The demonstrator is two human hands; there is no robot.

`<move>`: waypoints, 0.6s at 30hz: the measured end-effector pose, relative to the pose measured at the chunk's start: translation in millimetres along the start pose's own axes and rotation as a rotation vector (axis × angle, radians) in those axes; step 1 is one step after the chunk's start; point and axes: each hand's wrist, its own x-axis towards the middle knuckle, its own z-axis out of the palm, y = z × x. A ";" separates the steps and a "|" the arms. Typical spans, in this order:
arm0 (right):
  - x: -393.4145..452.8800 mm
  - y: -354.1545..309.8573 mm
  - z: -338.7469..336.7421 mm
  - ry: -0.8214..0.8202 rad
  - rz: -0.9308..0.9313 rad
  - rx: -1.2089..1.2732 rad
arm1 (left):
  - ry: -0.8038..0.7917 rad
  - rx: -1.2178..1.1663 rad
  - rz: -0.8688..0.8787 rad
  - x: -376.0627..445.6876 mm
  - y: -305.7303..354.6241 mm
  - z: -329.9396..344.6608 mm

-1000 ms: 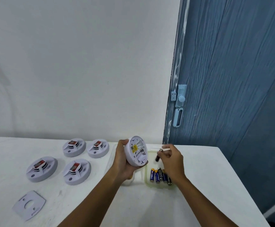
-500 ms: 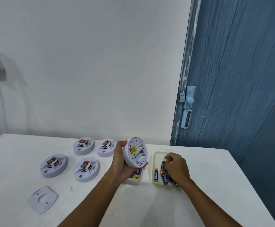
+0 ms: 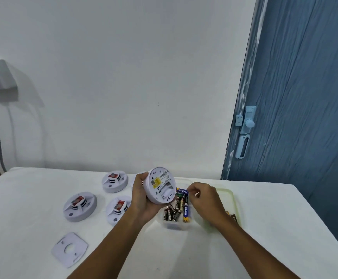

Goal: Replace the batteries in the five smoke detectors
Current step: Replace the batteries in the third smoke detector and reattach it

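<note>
White table (image 3: 43, 198) by a blue door (image 3: 305, 97). Our left hand (image 3: 142, 198) grips the detector (image 3: 160, 185), back up, above the tub (image 3: 174, 225) — right hand (image 3: 204, 200) pinches a blue battery (image 3: 182, 191) just beside it. We'd match polarity, seat the spring end first.

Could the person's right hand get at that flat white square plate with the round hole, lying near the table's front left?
Probably not easily. The flat white square plate lies bare, but the right hand is over the battery trays, and the left hand gripping the round white smoke detector crosses its path.
</note>
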 end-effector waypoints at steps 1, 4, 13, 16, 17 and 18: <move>1.5 -2.0 4.3 -0.005 -0.004 -0.024 | 0.000 -0.001 -0.008 2.4 4.5 -2.4; 10.4 -8.7 18.9 0.009 -0.024 -0.162 | -0.002 -0.029 -0.045 11.9 16.4 -11.1; 29.7 -27.4 53.6 -0.147 -0.087 -0.950 | -0.005 -0.094 -0.112 27.9 25.3 -20.1; 34.5 -30.9 58.4 -0.137 -0.087 -0.952 | -0.008 -0.092 -0.115 29.8 30.2 -19.9; 36.0 -29.9 59.9 -0.087 -0.106 -0.907 | -0.014 -0.087 -0.115 29.7 32.1 -19.9; 36.9 -28.1 60.6 -0.008 -0.133 -0.829 | -0.021 -0.077 -0.117 29.6 34.2 -20.2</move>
